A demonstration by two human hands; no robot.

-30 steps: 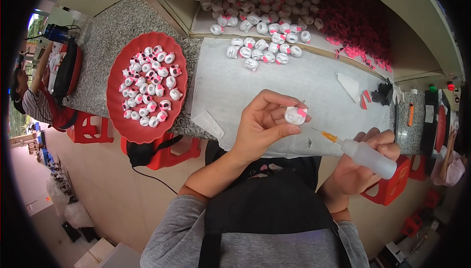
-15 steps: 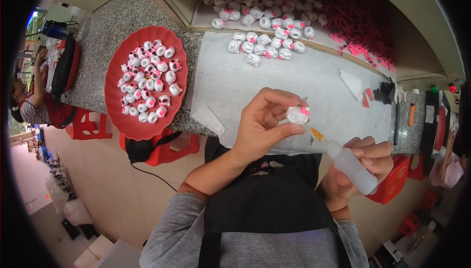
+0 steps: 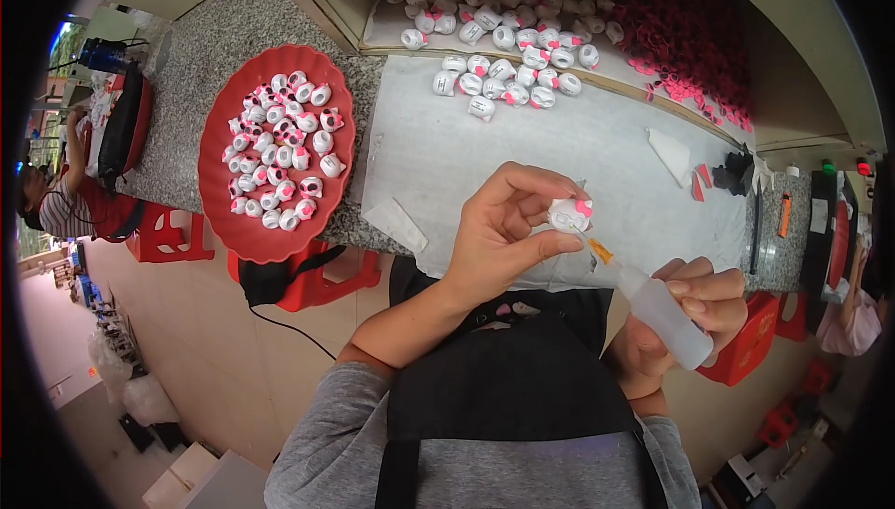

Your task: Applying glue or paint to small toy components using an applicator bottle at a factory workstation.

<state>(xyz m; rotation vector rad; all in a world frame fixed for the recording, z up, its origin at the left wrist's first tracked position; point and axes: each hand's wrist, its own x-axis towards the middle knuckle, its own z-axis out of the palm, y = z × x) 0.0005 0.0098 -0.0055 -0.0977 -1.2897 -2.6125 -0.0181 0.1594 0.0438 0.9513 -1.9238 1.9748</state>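
Observation:
Between thumb and fingers, my left hand pinches a small white cat-head figure with a pink bow at its upper right. My right hand is wrapped round a translucent squeeze bottle. The bottle tilts up to the left, and its orange needle tip points at the lower edge of the figure. Whether the fine needle touches the figure I cannot tell. Below both hands lies a white paper sheet on the speckled counter.
A red scalloped tray at left holds many similar figures. More white figures lie at the sheet's far side, below a shelf heaped with figures and pink pieces. An orange knife lies at right. Co-workers sit at both sides.
Both hands stay nearly where they were. The figure has turned very slightly, and the needle tip sits a little lower and farther right of it.

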